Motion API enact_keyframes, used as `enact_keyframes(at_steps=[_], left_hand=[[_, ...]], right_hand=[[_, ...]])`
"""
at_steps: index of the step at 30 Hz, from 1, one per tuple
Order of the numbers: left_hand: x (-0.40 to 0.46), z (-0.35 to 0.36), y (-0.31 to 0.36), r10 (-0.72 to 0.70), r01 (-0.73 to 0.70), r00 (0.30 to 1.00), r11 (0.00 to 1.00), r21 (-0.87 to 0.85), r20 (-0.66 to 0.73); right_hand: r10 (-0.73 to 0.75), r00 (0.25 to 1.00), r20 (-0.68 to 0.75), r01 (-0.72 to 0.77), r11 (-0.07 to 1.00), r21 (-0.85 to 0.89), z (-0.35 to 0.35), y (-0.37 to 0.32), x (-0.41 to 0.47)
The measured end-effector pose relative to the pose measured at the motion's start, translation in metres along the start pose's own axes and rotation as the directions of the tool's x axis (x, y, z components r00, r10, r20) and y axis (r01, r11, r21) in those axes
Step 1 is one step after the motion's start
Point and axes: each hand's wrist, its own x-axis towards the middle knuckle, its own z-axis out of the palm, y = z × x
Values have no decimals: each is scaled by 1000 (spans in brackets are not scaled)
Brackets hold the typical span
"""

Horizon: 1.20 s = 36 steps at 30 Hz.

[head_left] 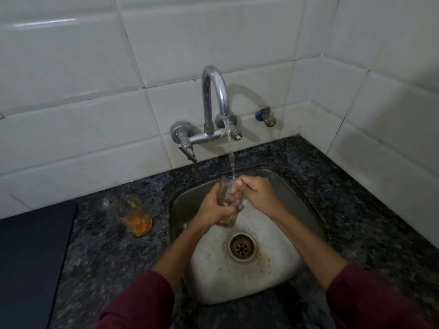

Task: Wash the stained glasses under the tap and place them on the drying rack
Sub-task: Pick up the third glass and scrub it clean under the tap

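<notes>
Glass number 1 (227, 202), clear and upright with a slight tilt, sits over the steel sink (297, 186) directly beneath the running tap (215, 91), whose thin stream of water (231, 153) falls into its open mouth. The left hand (215, 210) is wrapped around the glass's lower body, thumb lying across the front, grasping it firmly. The right hand (255, 192) meets the glass at its rim, with fingers hooked over or into the mouth; how far they reach inside I cannot tell, but the hand is clearly closed on the rim. Both forearms come up from maroon sleeves (142, 302) at the bottom of the view. A 2nd glass (133, 213), with orange residue pooled at its base, stands on the dark speckled countertop (99, 245) to the left of the sink, well apart from the hands. The sink basin is pale and spotted with specks, with a round drain (242, 247) near its middle, just below the held glass. White wall tiles (95, 67) back the tap, and a small blue-capped valve (266, 116) sticks out of the wall to its right. A dark flat surface (31, 257) fills the lower left.
</notes>
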Motion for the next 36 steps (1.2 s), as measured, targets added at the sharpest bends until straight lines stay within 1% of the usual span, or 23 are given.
enact_keyframes(at_steps=[2,4,5,7,8,9,10,11,12,13,15,17,19,22,24,25,27,28,29,31,32,33,36], left_hand=[[-1,8,1,65,-50,991,991,122,-117],[-3,15,1,127,-73,969,966,246,-213],[-3,16,0,145,-80,963,959,272,-227],[-2,12,-1,106,-62,982,962,266,-154],[-1,8,-1,64,-48,995,978,204,-76],[-1,4,1,30,-31,999,997,74,25],[0,-1,1,6,8,991,995,-98,134],[0,-4,2,-7,68,972,966,-250,235],[-1,-5,6,-14,118,954,935,-334,298],[-3,-5,10,-34,149,949,925,-349,314],[-2,-1,14,-79,152,967,941,-301,240],[-1,5,14,-84,103,991,973,-205,101],[0,11,14,-52,49,998,997,-63,-46],[-2,25,13,75,-23,956,983,182,-284],[-5,31,13,139,-55,922,971,233,-362],[-5,32,13,154,-65,920,966,249,-359],[-5,25,14,115,-59,960,974,220,-254],[-3,19,13,66,-44,984,990,136,-163],[-3,13,13,13,-14,999,1000,-13,-51],[-3,4,9,-41,92,986,944,-317,164],[-2,2,7,-51,131,975,917,-377,215],[-2,2,8,-69,147,975,914,-378,211],[-1,8,12,-71,80,996,964,-255,45]], right_hand=[[-16,998,-66,14,999,-42,2,-7,1],[-16,995,-100,8,997,-79,5,-12,1],[-5,994,-110,-4,996,-84,6,-12,1],[37,991,-128,-43,998,-46,5,-11,1],[50,990,-129,-51,999,-10,3,-10,1],[51,991,-123,-47,998,34,1,-9,1],[51,992,-113,-42,996,82,-1,-8,1],[53,994,-99,-40,992,123,-3,-9,2],[50,995,-85,-37,989,146,-5,-10,2],[38,997,-73,-27,989,144,-6,-11,3],[5,998,-61,1,996,95,-7,-12,4],[-12,997,-74,15,999,44,-8,-10,5],[-13,994,-105,12,1000,-11,-7,-9,7],[-28,990,-135,10,991,-137,-3,-16,7],[-53,989,-138,27,983,-181,-1,-21,8],[-52,989,-139,28,985,-170,-2,-22,8],[-29,992,-124,15,994,-106,-9,-22,11],[-19,994,-105,12,998,-67,-12,-21,12],[-13,997,-82,11,1000,-26,-16,-20,14],[-14,999,-37,16,999,48,-20,-20,16],[-26,999,-21,27,998,58,-20,-21,17],[-47,999,-13,48,998,45,-19,-22,17],[-90,995,-35,90,996,-18,-15,-23,16]])
